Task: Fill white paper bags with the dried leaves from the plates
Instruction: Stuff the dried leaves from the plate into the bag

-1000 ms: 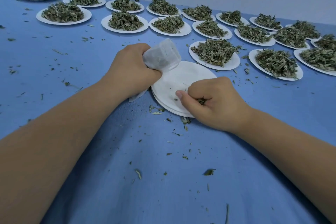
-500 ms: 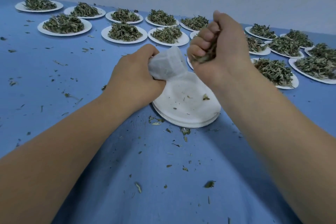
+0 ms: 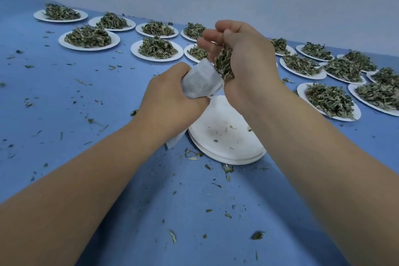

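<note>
White paper bag (image 3: 201, 84), gripped in the left hand (image 3: 170, 97), tilts its mouth up towards the right hand (image 3: 244, 62), which clutches dried green leaves (image 3: 223, 63) just above it.

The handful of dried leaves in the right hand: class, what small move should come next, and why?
Probably loosen the right hand so the dried leaves drop into the white paper bag. The clump hangs right at the bag's top, and the left hand grips the bag by the emptied plates.
</note>
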The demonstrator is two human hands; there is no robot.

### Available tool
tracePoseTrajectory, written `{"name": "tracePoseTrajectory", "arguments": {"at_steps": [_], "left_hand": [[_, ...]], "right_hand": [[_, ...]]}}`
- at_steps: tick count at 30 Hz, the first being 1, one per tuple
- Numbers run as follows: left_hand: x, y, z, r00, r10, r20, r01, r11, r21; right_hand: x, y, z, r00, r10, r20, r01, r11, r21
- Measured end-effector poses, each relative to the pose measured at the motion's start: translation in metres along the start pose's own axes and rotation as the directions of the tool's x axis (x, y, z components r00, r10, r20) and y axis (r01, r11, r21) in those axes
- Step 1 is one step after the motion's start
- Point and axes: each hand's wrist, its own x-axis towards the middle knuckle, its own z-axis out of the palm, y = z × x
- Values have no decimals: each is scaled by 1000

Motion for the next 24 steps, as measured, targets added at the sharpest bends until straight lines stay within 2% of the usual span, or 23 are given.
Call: {"name": "tracePoseTrajectory", "arguments": {"at_steps": [10,13,17,21,24], "left_hand": [[2,0,1,999,-35,8,35,997,-66],[2,-2,0,999,-35,18,36,996,-76],[-2,3,-3,996,47,76,-37,991,-128],[-4,6,-5,995,85,48,-74,978,-193],[-6,9,-5,993,106,58,-92,972,-216]], "right_hand": [[0,6,0,994,-41,103,73,941,-332],[0,6,-2,993,10,121,33,937,-348],[1,5,-5,982,120,149,-59,931,-359],[3,-1,-4,980,126,153,-4,785,-619],[2,-4,0,967,214,136,-40,660,-750]]}}
